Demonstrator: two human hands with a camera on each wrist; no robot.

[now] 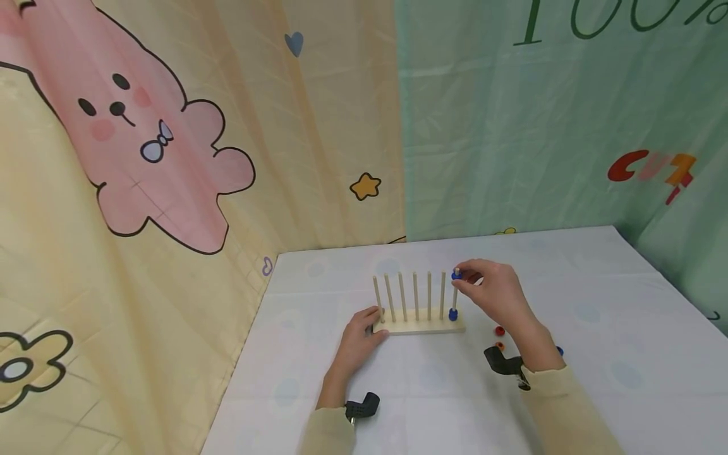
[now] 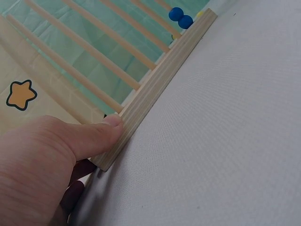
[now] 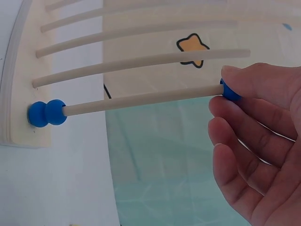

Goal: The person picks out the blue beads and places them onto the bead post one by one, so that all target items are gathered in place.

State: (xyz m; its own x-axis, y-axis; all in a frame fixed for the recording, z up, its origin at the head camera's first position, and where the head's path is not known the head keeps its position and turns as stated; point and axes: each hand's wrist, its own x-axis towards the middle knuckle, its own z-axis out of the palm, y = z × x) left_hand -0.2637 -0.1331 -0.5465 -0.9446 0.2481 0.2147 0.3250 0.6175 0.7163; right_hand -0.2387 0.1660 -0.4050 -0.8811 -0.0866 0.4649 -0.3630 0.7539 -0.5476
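A pale wooden peg board (image 1: 423, 326) with a row of several upright pegs stands on the table. My left hand (image 1: 359, 335) grips its left end; in the left wrist view the thumb (image 2: 96, 136) lies on the edge of the base. At the right end, two blue beads (image 3: 47, 113) sit stacked at the foot of the last peg (image 3: 146, 99). My right hand (image 1: 493, 289) pinches another blue bead (image 3: 229, 91) between thumb and index finger, at the top of that same peg. The peg's tip enters this bead, and the other fingers are loosely curled below.
On the white-covered table (image 1: 432, 398), a red bead (image 1: 499, 330) and an orange-red bead (image 1: 500, 345) lie near my right wrist. A blue bead (image 1: 560, 351) shows partly behind the right forearm. Printed curtains (image 1: 318, 126) hang behind the table.
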